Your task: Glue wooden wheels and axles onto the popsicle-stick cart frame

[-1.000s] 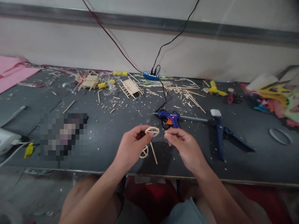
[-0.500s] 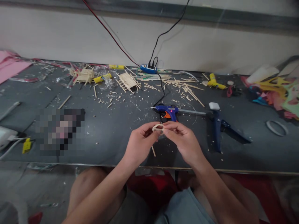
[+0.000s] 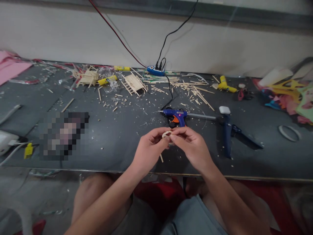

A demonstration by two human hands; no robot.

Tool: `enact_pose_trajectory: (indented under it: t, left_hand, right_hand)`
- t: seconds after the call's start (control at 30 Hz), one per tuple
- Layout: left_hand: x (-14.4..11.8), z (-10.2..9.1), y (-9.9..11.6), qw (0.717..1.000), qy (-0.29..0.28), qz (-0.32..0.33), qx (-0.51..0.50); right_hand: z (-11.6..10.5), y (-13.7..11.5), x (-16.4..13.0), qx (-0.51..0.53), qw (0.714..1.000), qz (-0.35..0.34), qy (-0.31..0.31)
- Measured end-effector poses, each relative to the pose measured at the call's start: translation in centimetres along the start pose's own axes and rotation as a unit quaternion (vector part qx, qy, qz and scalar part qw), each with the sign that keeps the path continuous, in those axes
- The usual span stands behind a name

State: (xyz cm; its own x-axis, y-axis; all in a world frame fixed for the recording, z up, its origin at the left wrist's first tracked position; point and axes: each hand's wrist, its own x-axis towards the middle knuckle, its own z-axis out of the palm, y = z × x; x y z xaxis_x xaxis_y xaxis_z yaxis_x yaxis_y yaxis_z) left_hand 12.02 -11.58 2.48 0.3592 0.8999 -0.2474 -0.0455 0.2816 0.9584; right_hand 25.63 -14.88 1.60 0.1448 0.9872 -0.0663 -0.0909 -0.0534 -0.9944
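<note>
A small pale ring of wooden stick pieces (image 3: 166, 133) is held between my two hands above the table's front part. My left hand (image 3: 151, 147) pinches its left side with thumb and fingertips. On the right side, my right hand (image 3: 190, 143) grips it in the same way. Fingers cover much of the ring, so its lower part is hidden. Just beyond the hands lies a blue hot glue gun (image 3: 174, 114) with an orange trigger, a lit red light and a glue stick in its back. A thin wooden stick (image 3: 161, 158) shows below my left hand.
Wooden sticks (image 3: 190, 88) and offcuts litter the back, near a small stick-built frame (image 3: 133, 83), another stick model (image 3: 88, 77) and a blue power strip (image 3: 156, 70). Dark blue folding legs (image 3: 228, 137) and a tape ring (image 3: 290, 133) lie right. A blurred-out dark object (image 3: 65, 135) lies left.
Both hands have shifted slightly to the right with the ring, which now looks a little tilted and more covered by the fingers. The things on the table stay put.
</note>
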Motion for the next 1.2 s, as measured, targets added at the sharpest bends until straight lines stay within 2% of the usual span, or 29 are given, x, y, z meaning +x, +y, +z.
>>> enact_pose_trajectory:
  t: [0.23, 0.33, 0.53, 0.7, 1.0, 1.2]
  left_hand:
    - [0.12, -0.16, -0.16, 0.998, -0.007, -0.007, -0.067]
    - [0.14, -0.16, -0.04, 0.995, -0.005, -0.008, -0.096]
    - [0.06, -0.11, 0.33, 0.995, -0.003, -0.017, -0.098]
    - [0.05, -0.21, 0.5, 0.997, -0.022, -0.031, -0.063]
    - [0.15, -0.7, 0.53, 0.998, -0.045, 0.019, 0.045]
    - [0.31, -0.99, 0.73, 0.997, -0.047, -0.012, 0.058]
  right_hand:
    - [0.08, -0.16, -0.02, 0.0, 1.0, 0.001, 0.009]
    - [0.15, -0.2, -0.09, 0.007, 1.0, 0.026, 0.01]
    - [0.19, -0.44, -0.29, -0.004, 0.998, 0.055, -0.012]
    - [0.35, -0.52, -0.4, -0.005, 0.999, 0.053, -0.008]
    - [0.51, -0.44, -0.67, -0.07, 0.997, 0.026, 0.023]
    - [0.77, -0.67, -0.81, -0.104, 0.994, 0.021, 0.026]
